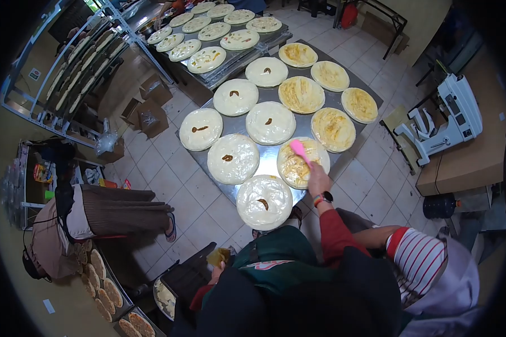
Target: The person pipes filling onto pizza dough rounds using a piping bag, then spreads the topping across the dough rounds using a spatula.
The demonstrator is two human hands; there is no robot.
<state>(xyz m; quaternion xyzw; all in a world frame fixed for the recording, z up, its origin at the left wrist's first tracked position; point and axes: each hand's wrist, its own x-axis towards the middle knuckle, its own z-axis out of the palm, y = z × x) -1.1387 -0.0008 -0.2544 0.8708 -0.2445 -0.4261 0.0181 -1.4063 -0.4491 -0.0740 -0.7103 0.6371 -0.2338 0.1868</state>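
Observation:
My right hand (319, 178) grips a pink brush (299, 149), its head resting on a round dough (302, 171) smeared with yellow-brown spread. My left hand (217, 273), low and close to my body, is closed around a small container (217, 257) of yellow-brown stuff; its exact kind is unclear. Just left of the brush, a glossy pale dough round (264, 205) at the table's near corner bears a brown dab. Several similar dabbed rounds (233, 160) lie along the left side of the metal table (270, 156). Several rounds (333, 130) on the right side are coated with spread.
More topped dough rounds (213, 31) fill a table behind. A rack (84, 67) with loaded trays stands far left, near cardboard boxes (150, 106). A white machine (450, 118) stands right. One person (112, 210) is at left; another's striped sleeve (419, 253) is close at my right.

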